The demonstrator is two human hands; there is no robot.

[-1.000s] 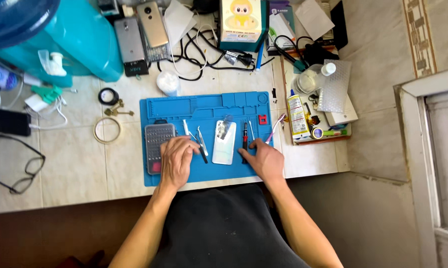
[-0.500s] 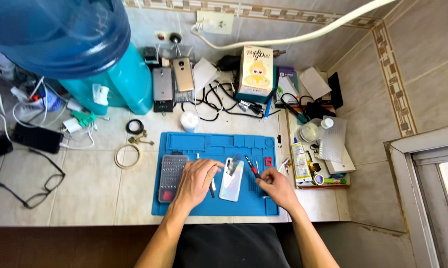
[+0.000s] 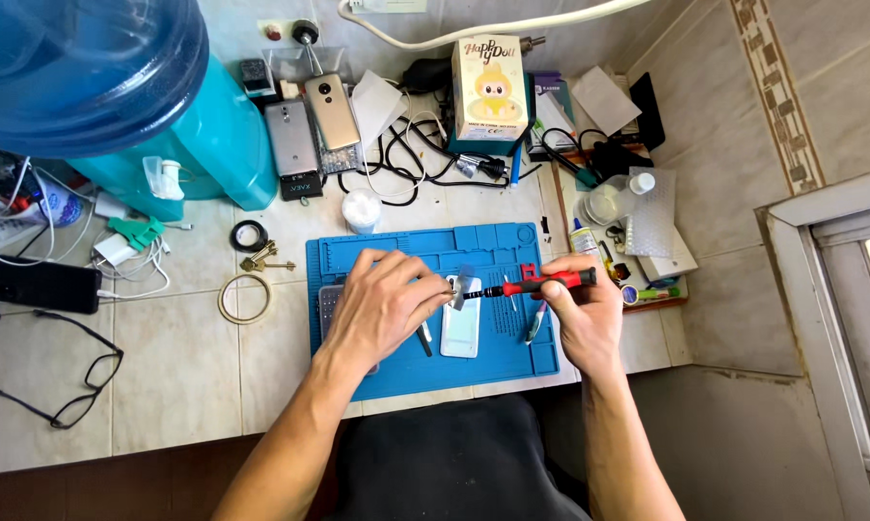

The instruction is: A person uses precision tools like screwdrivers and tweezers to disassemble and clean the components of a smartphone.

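My right hand (image 3: 580,318) holds a red and black screwdriver (image 3: 541,283) level above the blue work mat (image 3: 474,371), its tip pointing left. My left hand (image 3: 382,304) pinches at that tip with its fingertips. Under both hands a pale phone (image 3: 461,333) lies on the mat with a small grey part (image 3: 462,286) over its top end. Tweezers (image 3: 424,338) lie beside my left hand, and a grey phone (image 3: 329,299) is partly hidden under it. Another thin tool (image 3: 534,323) rests on the mat near my right hand.
A big blue water bottle on a teal dispenser (image 3: 117,96) fills the back left. Two phones (image 3: 314,130), cables, a toy box (image 3: 490,87) and a cluttered tray (image 3: 628,232) stand behind the mat. Keys (image 3: 261,259), tape rings (image 3: 244,297), a black phone (image 3: 44,285) and glasses (image 3: 68,386) lie left.
My right hand has lifted the red screwdriver off the mat and turned it level. My left hand rose from the mat to its tip. The view drew closer.
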